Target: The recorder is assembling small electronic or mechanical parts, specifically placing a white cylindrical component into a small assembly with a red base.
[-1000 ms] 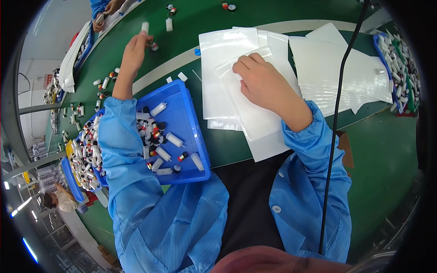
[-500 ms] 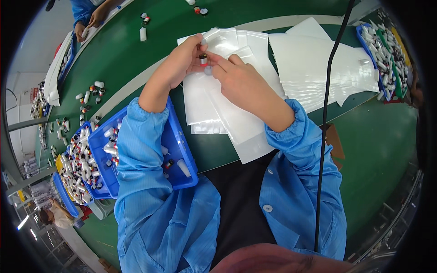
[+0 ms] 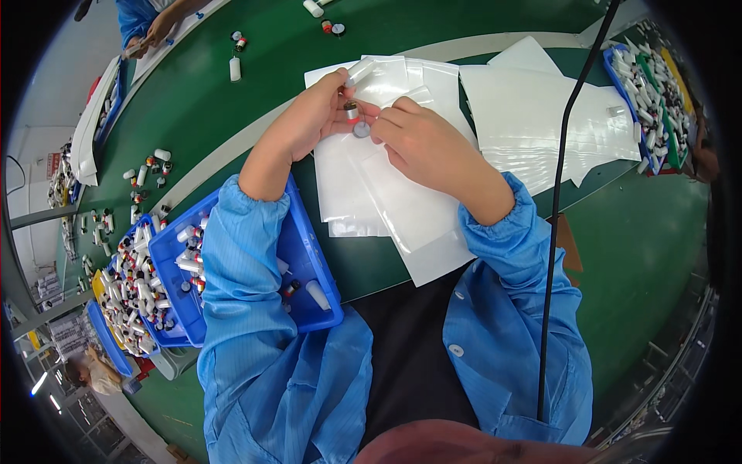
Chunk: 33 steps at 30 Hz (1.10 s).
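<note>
Over the white sheets, my left hand (image 3: 313, 116) is curled round a small cylindrical part (image 3: 352, 110) with a dark top, a silver body and a red band. A round grey disc (image 3: 361, 130) hangs beside that part, close to the fingers. A whitish tube (image 3: 360, 73) shows at the left thumb and fingertip. My right hand (image 3: 425, 143) faces the left one, its fingers bent together in a pinch by the disc; what they hold is hidden. Glossy white plastic sheets (image 3: 348, 193) lie fanned out beneath both hands.
Left of me, a blue tray (image 3: 315, 255) holds white tubes and small parts, with a fuller blue bin (image 3: 143, 290) beyond. Loose parts (image 3: 147, 174) dot the green table. More sheets (image 3: 525, 116) and filled bins (image 3: 653, 100) lie right. A black cable (image 3: 558, 193) crosses the view. A co-worker's hands (image 3: 158, 27) show far left.
My right hand has drawn slightly right, away from the left hand. The whitish tube shows more clearly at my left fingertips. The small cylindrical part stays in my left hand.
</note>
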{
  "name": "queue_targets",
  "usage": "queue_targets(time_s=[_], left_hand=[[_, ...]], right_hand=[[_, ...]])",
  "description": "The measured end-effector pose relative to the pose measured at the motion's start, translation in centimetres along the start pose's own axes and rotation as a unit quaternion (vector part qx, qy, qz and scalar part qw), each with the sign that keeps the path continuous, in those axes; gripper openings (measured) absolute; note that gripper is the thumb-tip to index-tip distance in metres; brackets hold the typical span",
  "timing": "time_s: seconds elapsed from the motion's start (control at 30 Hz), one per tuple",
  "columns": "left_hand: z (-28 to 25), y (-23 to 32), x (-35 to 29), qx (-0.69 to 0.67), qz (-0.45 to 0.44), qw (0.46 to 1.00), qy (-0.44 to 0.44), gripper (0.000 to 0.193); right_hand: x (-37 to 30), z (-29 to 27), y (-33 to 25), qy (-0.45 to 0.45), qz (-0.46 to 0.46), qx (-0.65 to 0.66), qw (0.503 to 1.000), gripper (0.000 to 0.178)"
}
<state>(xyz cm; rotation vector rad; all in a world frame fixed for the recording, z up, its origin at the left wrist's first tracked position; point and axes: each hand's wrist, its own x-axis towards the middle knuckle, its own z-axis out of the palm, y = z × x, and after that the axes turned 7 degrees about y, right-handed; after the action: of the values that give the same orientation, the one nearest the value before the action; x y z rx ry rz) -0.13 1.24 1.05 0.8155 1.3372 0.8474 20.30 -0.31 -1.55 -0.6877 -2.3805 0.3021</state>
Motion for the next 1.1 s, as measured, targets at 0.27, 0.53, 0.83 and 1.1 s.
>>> queue_targets(time_s=[0.27,0.53,0.83,1.1], left_hand=[[-0.4,0.0,0.0,-0.002,-0.004,0.999,-0.037,0.039],[-0.6,0.5,0.1,-0.246,0.045,0.955,-0.160,0.048],[1.4,0.1,-1.2,-0.170,0.133,0.963,-0.160,0.040],[1.5,-0.2,-0.8,-0.116,0.223,0.964,-0.089,0.048]], right_hand=[[0.4,-2.5,0.8,0.025,0.082,0.169,0.982,0.020],[1.6,0.4,-0.6,0.269,0.159,0.250,0.916,0.051],[1.2,1.3,0.2,0.326,0.058,0.142,0.933,0.057],[1.4,1.2,0.1,0.335,0.038,0.133,0.932,0.058]])
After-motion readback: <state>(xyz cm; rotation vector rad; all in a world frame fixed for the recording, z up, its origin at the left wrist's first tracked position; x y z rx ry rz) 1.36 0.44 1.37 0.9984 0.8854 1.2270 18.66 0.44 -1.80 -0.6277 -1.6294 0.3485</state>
